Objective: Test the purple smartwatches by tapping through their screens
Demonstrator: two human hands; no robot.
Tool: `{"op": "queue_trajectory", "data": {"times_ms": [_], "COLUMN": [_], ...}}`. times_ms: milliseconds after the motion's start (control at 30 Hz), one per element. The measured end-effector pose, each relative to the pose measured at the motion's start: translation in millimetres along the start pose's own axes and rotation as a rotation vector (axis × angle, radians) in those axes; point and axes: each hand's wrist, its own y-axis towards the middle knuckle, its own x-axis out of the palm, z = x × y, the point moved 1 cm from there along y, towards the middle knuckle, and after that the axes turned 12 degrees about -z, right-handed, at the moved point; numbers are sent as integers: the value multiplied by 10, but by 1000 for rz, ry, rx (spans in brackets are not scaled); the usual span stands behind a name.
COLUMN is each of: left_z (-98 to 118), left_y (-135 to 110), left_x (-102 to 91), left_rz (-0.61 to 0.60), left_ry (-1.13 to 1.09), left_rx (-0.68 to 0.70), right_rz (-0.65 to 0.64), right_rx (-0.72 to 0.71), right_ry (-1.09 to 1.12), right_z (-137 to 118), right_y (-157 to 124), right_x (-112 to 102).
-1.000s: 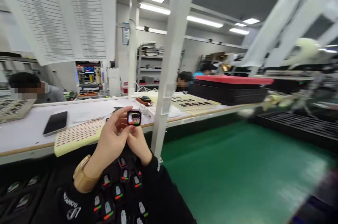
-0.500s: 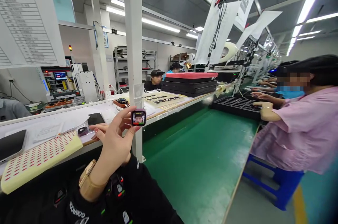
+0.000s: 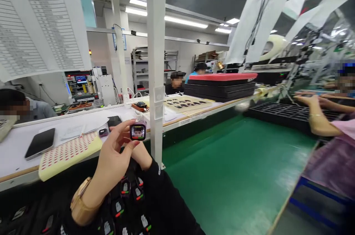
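Observation:
My left hand (image 3: 115, 159), with a gold-coloured watch (image 3: 80, 200) on its wrist, pinches a small square smartwatch body (image 3: 138, 132) between thumb and fingers. The body has no strap, and its lit screen shows a picture of a person. Behind it is my right hand (image 3: 141, 155), coming from the right in a black sleeve; its fingers are hidden by my left hand and the smartwatch body. Below my hands lie several more smartwatch bodies (image 3: 118, 208) with lit screens on a black surface. Another dark one (image 3: 103, 132) rests on the shelf.
On the white shelf (image 3: 16, 150) are a phone (image 3: 40, 142) and a yellow sheet of red dots (image 3: 70, 152). A white post (image 3: 156, 61) stands just right of my hands. Black trays with a red top (image 3: 220, 83) sit beyond. A co-worker's arm (image 3: 318, 115) is over a compartment tray (image 3: 283, 115).
The view has turned left. My right hand has drawn back from the shelf edge to behind the smartwatch body. My left hand still holds that body, now slightly lower.

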Motion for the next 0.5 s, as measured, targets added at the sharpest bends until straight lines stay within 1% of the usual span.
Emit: {"op": "queue_trajectory", "data": {"times_ms": [67, 133, 200, 267, 333, 367, 433, 500], "left_z": [10, 32, 73, 122, 151, 146, 82, -41], "left_y": [-187, -385, -570, -720, -823, -859, -910, -951], "left_x": [-191, -381, -549, -673, -736, -746, -743, -734], "left_rz": [19, 68, 147, 245, 313, 324, 305, 273], "left_ry": [18, 32, 55, 87, 116, 127, 140, 133], "left_rx": [-31, -73, -120, -150, -149, -147, -165, -220], "right_rz": [6, 16, 11, -18, -61, -84, -127, -157], "right_rx": [-13, -25, -15, -3, -7, -14, -37, -50], "right_ry": [101, 218, 338, 418, 432, 418, 361, 298], "right_z": [-49, -116, -185, -245, -287, -297, -292, -250], "right_y": [-2, -15, -40, -74, -108, -121, -136, -141], "right_x": [82, 130, 178, 244, 319, 355, 411, 443]}}
